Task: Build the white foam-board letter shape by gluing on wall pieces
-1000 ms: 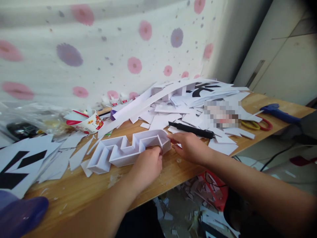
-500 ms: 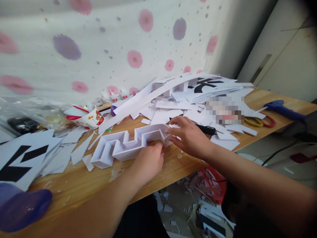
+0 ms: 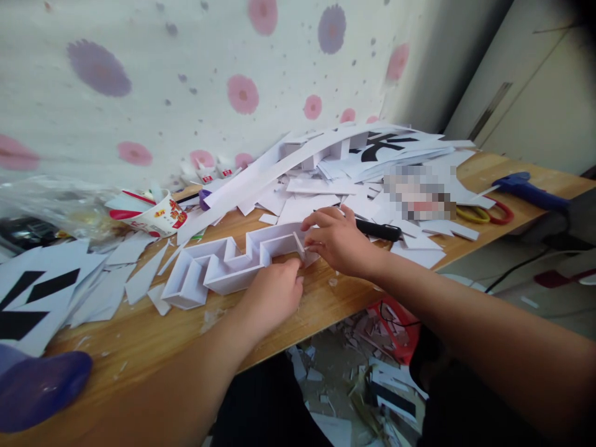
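A white, zigzag-walled letter form (image 3: 228, 282), apparently of foam board, lies on the wooden table (image 3: 326, 304) with its hollow side up. My left hand (image 3: 277, 288) is closed at its near wall, fingers curled and thumb toward the right end. At that end, my right hand (image 3: 342, 242) has its fingertips pinched on a short white strip (image 3: 298, 243) standing across the form. The fingertips partly hide the joint there. Just behind my right hand is a black-handled tool (image 3: 379, 230), its tip hidden.
White offcuts (image 3: 321, 202) are heaped behind the form. Scissors (image 3: 500, 213) and a blue glue gun (image 3: 531, 189) lie at right. A printed paper cup (image 3: 161, 217) stands at back left, a purple object (image 3: 46, 391) at front left. Scraps cover the floor (image 3: 344, 360).
The camera view has shifted slightly, so everything sits a little higher and further left. Both hands stay at the form's right end, and the right fingers have closed in a bit on the strip.
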A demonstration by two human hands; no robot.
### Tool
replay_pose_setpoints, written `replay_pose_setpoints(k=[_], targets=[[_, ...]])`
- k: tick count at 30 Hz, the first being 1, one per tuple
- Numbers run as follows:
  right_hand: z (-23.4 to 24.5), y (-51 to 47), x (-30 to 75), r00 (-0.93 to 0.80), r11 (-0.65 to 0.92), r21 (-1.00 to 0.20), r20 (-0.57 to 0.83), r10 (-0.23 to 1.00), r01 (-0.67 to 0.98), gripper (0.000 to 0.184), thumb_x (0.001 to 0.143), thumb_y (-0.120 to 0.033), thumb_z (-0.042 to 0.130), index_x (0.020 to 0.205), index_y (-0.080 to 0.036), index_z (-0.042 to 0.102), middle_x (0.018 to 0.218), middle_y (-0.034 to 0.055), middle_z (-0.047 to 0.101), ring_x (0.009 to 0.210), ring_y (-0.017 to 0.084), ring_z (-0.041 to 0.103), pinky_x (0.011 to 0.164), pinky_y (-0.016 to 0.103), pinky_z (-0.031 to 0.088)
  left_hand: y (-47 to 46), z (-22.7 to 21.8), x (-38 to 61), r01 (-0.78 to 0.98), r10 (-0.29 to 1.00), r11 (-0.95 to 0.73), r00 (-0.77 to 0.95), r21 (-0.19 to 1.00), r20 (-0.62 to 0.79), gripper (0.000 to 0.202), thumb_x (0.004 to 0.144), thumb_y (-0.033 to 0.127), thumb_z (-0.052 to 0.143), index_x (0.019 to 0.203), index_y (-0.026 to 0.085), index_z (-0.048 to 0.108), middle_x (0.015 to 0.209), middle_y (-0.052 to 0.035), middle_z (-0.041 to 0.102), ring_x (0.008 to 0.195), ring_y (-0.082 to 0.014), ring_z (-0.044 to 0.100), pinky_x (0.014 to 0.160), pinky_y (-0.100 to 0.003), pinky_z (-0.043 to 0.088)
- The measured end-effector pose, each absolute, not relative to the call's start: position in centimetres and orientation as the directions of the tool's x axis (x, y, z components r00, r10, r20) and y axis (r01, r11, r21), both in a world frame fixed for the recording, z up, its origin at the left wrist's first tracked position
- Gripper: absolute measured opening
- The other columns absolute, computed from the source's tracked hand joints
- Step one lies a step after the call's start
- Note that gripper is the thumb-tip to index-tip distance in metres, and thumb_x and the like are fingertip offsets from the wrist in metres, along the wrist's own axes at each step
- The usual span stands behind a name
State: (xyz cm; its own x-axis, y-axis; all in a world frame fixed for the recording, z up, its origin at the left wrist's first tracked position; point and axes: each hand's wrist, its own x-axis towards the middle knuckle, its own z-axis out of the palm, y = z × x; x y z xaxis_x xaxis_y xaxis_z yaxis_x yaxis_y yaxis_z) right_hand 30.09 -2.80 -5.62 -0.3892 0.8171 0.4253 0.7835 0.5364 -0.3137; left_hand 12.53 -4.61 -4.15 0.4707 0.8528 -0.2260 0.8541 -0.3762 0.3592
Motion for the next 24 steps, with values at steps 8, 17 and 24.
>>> replay_pose_setpoints(k=[8, 17, 24], targets=[[-5.4, -2.5, 30.1, -0.372, 0.518, -0.397, 0.388, 0.843, 0.758, 0.015, 0.082, -0.010, 0.062, 0.076, -0.023, 0.068, 0.110, 0.0017, 0.064, 0.116, 0.028, 0.045, 0.102, 0.066, 0.011, -4.6, -4.3, 12.6, 0.853, 0.857, -0.368, 0.465, 0.369, -0.221, 0.028, 0.089, 0.017, 0.041, 0.110, 0.017, 0.059, 0.075, -0.0060, 0.071, 0.071, -0.0196, 0.067, 0.069, -0.029, 0.048], [-5.7, -2.4, 30.1, -0.350, 0.507, -0.433, 0.393, 0.850, 0.745, 0.012, 0.081, -0.013, 0.065, 0.076, -0.023, 0.070, 0.109, 0.0048, 0.064, 0.116, 0.030, 0.045, 0.099, 0.070, 0.013, -4.5, -4.6, 12.6, 0.860, 0.864, -0.386, 0.464, 0.335, -0.197, 0.030, 0.089, 0.019, 0.044, 0.112, 0.015, 0.061, 0.087, -0.0098, 0.072, 0.078, -0.0228, 0.068, 0.072, -0.032, 0.048], [-5.1, -2.2, 32.5, -0.247, 0.516, -0.638, 0.466, 0.850, 0.572, 0.032, 0.078, -0.012, 0.059, 0.109, -0.017, 0.069, 0.118, 0.0118, 0.065, 0.108, 0.024, 0.059, 0.094, 0.041, 0.046, -4.7, -4.1, 12.3, 0.858, 0.884, -0.383, 0.448, 0.342, -0.134, 0.031, 0.087, 0.020, 0.044, 0.113, 0.018, 0.062, 0.092, -0.0087, 0.073, 0.078, -0.0224, 0.067, 0.070, -0.033, 0.047]])
